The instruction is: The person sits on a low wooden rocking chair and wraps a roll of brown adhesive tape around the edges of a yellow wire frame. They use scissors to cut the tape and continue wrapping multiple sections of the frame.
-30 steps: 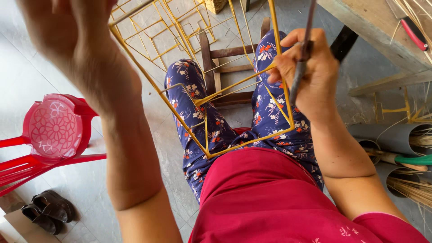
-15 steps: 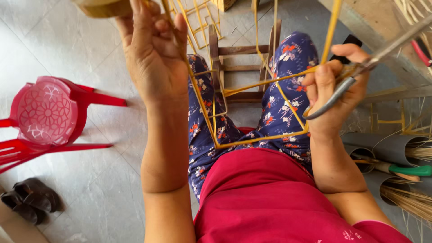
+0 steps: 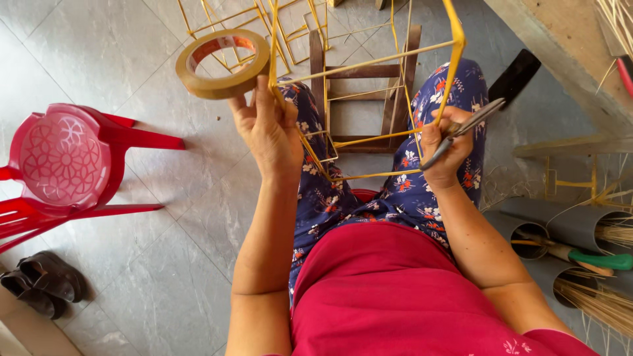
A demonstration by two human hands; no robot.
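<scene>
Lowered, left hand (image 3: 270,132) clamps tape roll (image 3: 222,64); right hand (image 3: 443,150) grips scissors (image 3: 465,126), frame (image 3: 369,99).

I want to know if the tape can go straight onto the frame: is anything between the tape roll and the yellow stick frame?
Nothing visible. The tape roll, held up by the left hand, sits right beside the yellow stick frame, which that hand also grips. The right hand holds the frame's other side with scissors.

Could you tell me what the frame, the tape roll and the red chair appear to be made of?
The frame looks like thin bamboo or cane sticks, matte yellow, lashed at the corners. The tape roll in the left hand seems glossy tan plastic film on a cardboard core. The red chair is probably moulded plastic, shiny, with a pierced pattern.
</scene>
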